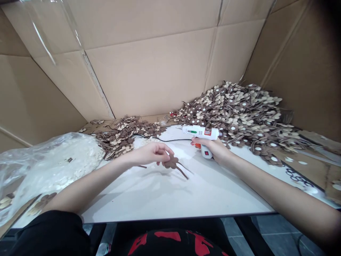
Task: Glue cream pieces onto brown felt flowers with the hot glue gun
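Note:
Between the fingertips of my left hand is a brown flower cutout, with thin brown strips trailing from it toward the lower right. It is held just above the white tabletop. My right hand is wrapped round the handle of a white hot glue gun, which has an orange trigger and a red switch on its grip. The gun's nozzle points left, past and above the flower, apart from it. A black cord runs leftward across the table behind my hands.
A big heap of brown and beige flowers fills the back right. A smaller pile of flower pieces lies back left, beside a clear plastic bag of small white pieces. Cardboard walls enclose the table's back and sides.

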Motion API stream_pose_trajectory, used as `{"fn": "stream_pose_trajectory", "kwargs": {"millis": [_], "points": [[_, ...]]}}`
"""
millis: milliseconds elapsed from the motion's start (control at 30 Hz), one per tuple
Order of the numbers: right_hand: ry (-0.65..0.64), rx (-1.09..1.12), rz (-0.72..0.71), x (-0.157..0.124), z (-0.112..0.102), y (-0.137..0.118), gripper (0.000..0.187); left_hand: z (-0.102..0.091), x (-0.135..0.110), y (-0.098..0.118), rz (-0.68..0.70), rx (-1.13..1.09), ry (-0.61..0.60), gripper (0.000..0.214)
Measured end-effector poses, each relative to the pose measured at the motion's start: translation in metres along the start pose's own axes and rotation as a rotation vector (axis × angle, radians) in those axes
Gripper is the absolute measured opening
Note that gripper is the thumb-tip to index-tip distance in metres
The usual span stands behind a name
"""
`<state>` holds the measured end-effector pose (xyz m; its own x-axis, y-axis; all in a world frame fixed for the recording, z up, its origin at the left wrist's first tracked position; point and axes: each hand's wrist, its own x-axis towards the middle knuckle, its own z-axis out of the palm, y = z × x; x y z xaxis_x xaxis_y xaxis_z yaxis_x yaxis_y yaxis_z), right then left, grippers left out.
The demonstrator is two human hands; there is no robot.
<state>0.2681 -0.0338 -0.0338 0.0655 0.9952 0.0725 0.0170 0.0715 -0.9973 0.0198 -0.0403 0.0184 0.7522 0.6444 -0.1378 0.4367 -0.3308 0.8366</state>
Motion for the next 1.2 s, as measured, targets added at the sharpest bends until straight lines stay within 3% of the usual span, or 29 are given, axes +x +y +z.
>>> {"fn": "stream_pose_trajectory", "kwargs": {"millis": [133,267,333,433,533,733,933,1200], "points": [[-0.046,-0.044,0.023,-0.003,-0.001,-0.003,0.02,0.013,0.013,-0.025,0.037,0.424,0.223,0.021],[-0.226,-0.112,0.021,-0.007,-0.002,-0.005,0.015,-0.008,0.015,-0.04,0.083,0.79,0.424,0.023],[-0.299,-0.173,0.012,-0.008,-0.003,-0.005,0.014,-0.025,0.011,-0.044,0.029,0.932,0.468,0.026],[-0.33,-0.301,0.016,-0.009,-0.003,-0.004,0.013,-0.05,0.002,-0.048,-0.159,1.085,0.422,0.022],[-0.338,-0.363,0.029,-0.009,-0.003,-0.002,0.013,-0.068,-0.005,-0.052,-0.265,1.022,0.246,0.016],[-0.325,-0.385,0.046,-0.008,-0.005,0.0,0.014,-0.063,-0.004,-0.052,-0.083,0.801,0.046,0.015],[-0.336,-0.391,0.055,-0.011,-0.003,-0.005,0.016,-0.046,-0.002,-0.047,-0.077,0.81,0.094,0.01],[-0.357,-0.39,0.055,-0.013,-0.001,-0.011,0.016,-0.041,0.001,-0.046,-0.007,0.825,0.135,0.008]]}}
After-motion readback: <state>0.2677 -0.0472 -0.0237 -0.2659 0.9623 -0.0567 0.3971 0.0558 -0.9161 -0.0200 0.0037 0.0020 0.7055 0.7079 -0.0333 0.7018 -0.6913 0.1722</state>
